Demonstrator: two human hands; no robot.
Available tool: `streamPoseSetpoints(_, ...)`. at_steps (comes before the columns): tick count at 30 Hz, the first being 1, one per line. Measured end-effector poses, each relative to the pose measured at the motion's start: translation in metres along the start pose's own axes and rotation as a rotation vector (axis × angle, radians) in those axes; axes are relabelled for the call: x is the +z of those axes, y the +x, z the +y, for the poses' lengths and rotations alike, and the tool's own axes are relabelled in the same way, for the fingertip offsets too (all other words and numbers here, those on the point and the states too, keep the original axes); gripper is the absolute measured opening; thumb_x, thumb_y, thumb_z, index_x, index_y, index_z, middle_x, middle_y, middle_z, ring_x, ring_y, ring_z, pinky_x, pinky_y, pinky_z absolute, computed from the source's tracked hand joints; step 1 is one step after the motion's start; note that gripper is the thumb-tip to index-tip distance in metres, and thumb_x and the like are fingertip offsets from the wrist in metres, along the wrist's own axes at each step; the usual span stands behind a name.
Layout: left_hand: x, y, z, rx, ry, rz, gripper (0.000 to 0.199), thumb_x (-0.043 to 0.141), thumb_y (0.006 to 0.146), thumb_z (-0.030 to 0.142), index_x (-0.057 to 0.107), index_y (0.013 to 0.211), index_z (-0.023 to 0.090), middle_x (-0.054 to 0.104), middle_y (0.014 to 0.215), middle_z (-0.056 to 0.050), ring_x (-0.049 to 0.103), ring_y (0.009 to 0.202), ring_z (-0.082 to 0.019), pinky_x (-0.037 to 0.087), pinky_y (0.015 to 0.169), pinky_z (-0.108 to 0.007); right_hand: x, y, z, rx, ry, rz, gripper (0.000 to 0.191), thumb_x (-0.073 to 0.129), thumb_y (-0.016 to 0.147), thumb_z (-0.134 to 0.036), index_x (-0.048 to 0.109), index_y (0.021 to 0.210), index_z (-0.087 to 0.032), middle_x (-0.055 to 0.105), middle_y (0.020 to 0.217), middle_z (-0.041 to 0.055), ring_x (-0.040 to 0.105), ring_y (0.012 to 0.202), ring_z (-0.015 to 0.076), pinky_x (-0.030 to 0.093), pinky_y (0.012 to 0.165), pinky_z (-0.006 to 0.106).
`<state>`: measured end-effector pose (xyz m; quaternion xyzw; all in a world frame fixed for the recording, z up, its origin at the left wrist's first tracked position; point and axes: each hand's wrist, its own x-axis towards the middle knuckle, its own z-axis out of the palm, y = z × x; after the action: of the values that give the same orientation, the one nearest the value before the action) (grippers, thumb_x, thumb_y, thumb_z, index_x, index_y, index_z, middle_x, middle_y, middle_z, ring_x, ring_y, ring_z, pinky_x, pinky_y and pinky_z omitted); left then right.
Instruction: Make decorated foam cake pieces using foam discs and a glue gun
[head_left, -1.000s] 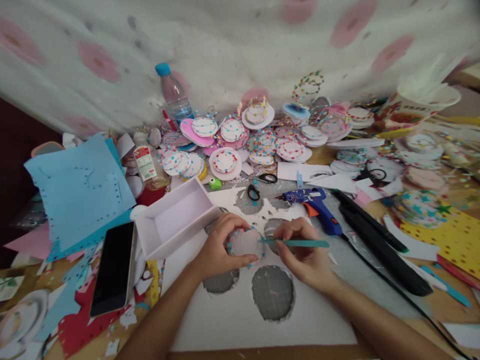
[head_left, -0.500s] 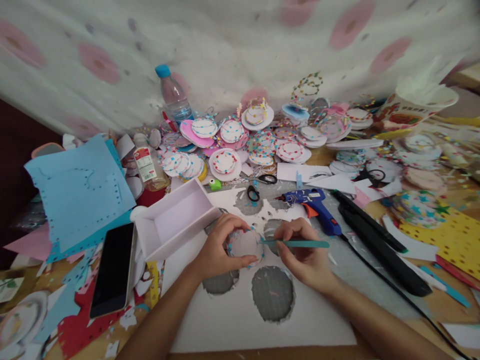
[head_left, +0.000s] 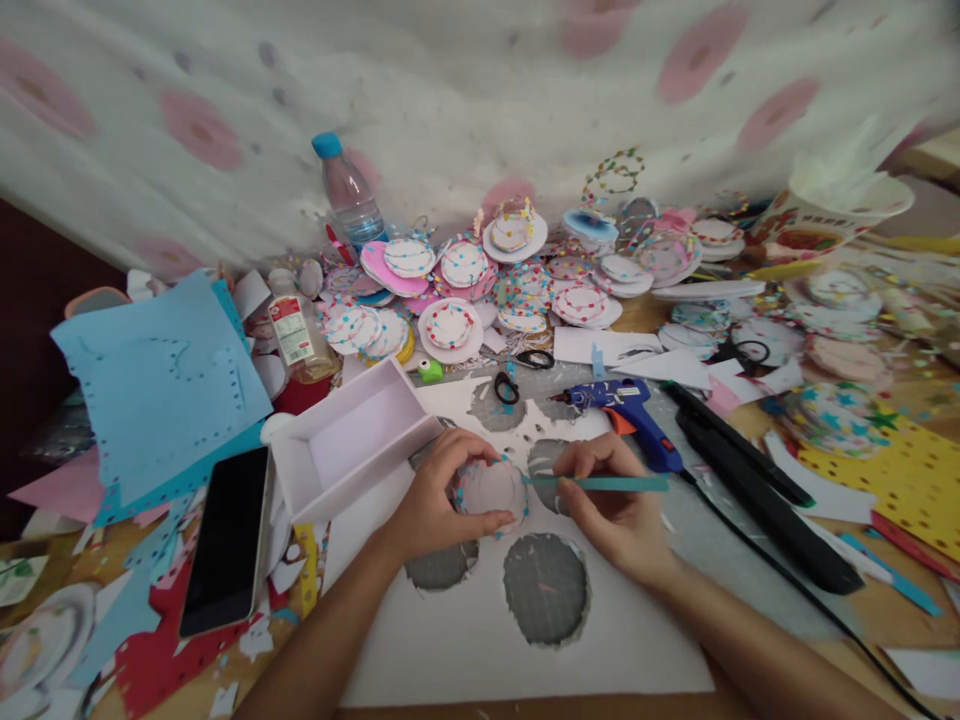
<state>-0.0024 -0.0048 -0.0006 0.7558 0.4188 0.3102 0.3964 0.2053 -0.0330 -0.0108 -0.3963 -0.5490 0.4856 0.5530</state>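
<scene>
My left hand (head_left: 448, 490) curls around a small round paper disc (head_left: 491, 488), thumb at the near edge and fingers at the far edge. Red and blue beads run along the disc's rim. My right hand (head_left: 611, 500) pinches a slim teal stick-shaped tool (head_left: 622, 484), lying nearly level with its tip pointing left, close to the disc's right side. Whether the tip touches the beads I cannot tell. Beneath both hands lies a white sheet (head_left: 622, 640) with several round holes cut in it, over a grey cutting mat (head_left: 750, 550).
A white open box (head_left: 360, 425) and a phone (head_left: 225, 540) lie left. Black-handled scissors (head_left: 506, 388), a blue glue gun (head_left: 637, 415) and a black hair straightener (head_left: 765, 490) sit beyond and right. Several beaded paper discs (head_left: 450, 328) and a water bottle (head_left: 351, 190) line the back.
My right hand has drawn the teal tool slightly right and up, away from the disc. My left hand and the disc stay in nearly the same place.
</scene>
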Motion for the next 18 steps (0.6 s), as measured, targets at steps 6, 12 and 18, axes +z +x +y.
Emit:
streamPoseSetpoints(6, 0.0005, -0.0002, -0.0013, 0.012, 0.008, 0.002, 0.046, 0.08, 0.064, 0.035, 0.057, 0.101, 0.021, 0.057, 0.1, -0.005, 0.055, 0.093, -0.021, 0.046, 0.074, -0.029, 0.0002, -0.0029, 0.0043, -0.016, -0.071, -0.037, 0.016, 0.055, 0.087, -0.014, 0.043, 0.083, -0.024, 0.051, 0.075, -0.001, 0.045, 0.064, 0.0132, 0.036, 0.056, 0.025)
streamPoseSetpoints(12, 0.0009, 0.0002, -0.0014, 0.008, 0.018, -0.001, 0.046, 0.081, 0.064, 0.034, 0.056, 0.101, 0.021, 0.057, 0.1, -0.005, 0.055, 0.093, -0.021, 0.046, 0.079, -0.031, -0.0002, -0.0046, 0.0053, -0.041, -0.08, -0.019, 0.016, 0.055, 0.086, -0.014, 0.043, 0.084, -0.024, 0.051, 0.075, -0.0012, 0.045, 0.063, 0.0131, 0.036, 0.055, 0.025)
streamPoseSetpoints(18, 0.0009, -0.0001, -0.0013, 0.02, 0.001, 0.002, 0.047, 0.081, 0.064, 0.033, 0.056, 0.101, 0.021, 0.056, 0.099, -0.004, 0.054, 0.093, -0.02, 0.045, 0.078, -0.029, -0.0009, -0.0053, 0.0068, -0.038, -0.099, -0.033, 0.016, 0.056, 0.085, -0.013, 0.044, 0.083, -0.024, 0.052, 0.077, -0.0003, 0.047, 0.065, 0.0138, 0.038, 0.056, 0.025)
